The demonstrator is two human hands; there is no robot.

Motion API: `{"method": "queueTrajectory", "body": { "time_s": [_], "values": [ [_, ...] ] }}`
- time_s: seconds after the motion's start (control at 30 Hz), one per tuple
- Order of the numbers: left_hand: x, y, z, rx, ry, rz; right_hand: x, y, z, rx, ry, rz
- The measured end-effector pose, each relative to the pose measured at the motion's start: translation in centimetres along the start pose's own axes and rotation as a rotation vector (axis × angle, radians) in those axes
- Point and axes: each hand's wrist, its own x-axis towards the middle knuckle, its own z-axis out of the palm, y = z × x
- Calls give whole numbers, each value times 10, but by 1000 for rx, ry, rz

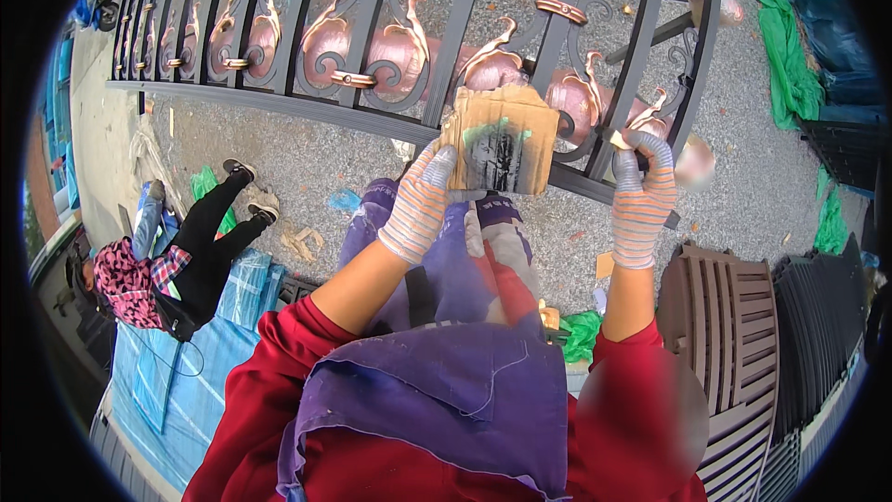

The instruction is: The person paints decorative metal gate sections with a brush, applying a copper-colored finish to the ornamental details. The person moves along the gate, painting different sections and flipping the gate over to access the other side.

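My left hand [420, 211], in a striped glove, is closed on the left edge of a torn cardboard piece [528, 116]. Black paint is smeared over the middle of the cardboard, with green spots near it. To the right, my gloved right hand [644, 203] pinches a small pale piece [618, 139] between thumb and fingers, beside a bar of the railing. This dark metal railing [279, 104] lies ahead of me, with scrolls, copper-coloured bands and copper leaf ornaments. The cardboard hides part of its lower rail.
Pink wrapped rolls [395, 60] lie beneath the railing. Brown slatted panels [720, 335] and dark panels [818, 325] are stacked at the right. Green sheeting [785, 46] hangs at the far right. Another person [190, 256] is at the left, near blue-wrapped stacks [200, 358].
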Motion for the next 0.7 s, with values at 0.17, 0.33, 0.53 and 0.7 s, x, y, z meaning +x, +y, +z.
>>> {"method": "queueTrajectory", "body": {
  "time_s": [0.17, 0.33, 0.53, 0.7],
  "values": [
    [-1, 9, -20, -29, 53, 69, -22, -48, 54, -118, -134, -169],
    [-13, 39, -44, -4, 40, 97, -37, -76, 101, -176, -235, -258],
    [-23, 66, -94, -47, 66, 88, -49, -105, 157, -277, -281, -409],
    [-28, 86, -137, -11, 103, 79, -56, -130, 193, -286, -311, -368]
  ]
}}
